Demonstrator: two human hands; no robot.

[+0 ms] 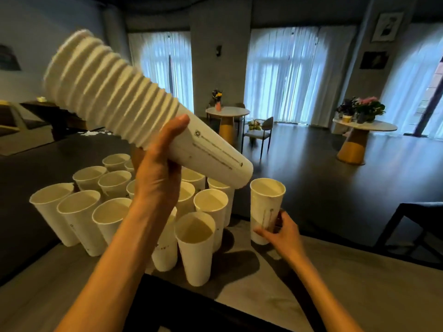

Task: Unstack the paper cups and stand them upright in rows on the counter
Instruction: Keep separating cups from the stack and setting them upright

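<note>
Grey counter (359,295): upright white paper cups (134,212) in rows. L hand (158,178) grips tilted nested white cup stack (124,97) above them; R hand (282,232) holds single white cup (266,202), upright at row end.

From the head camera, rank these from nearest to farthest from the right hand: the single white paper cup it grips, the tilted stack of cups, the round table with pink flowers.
1. Single white paper cup, gripped by the right hand.
2. Tilted stack of white paper cups, up left, held by the left hand.
3. Round table with pink flowers, far right across the room.
</note>
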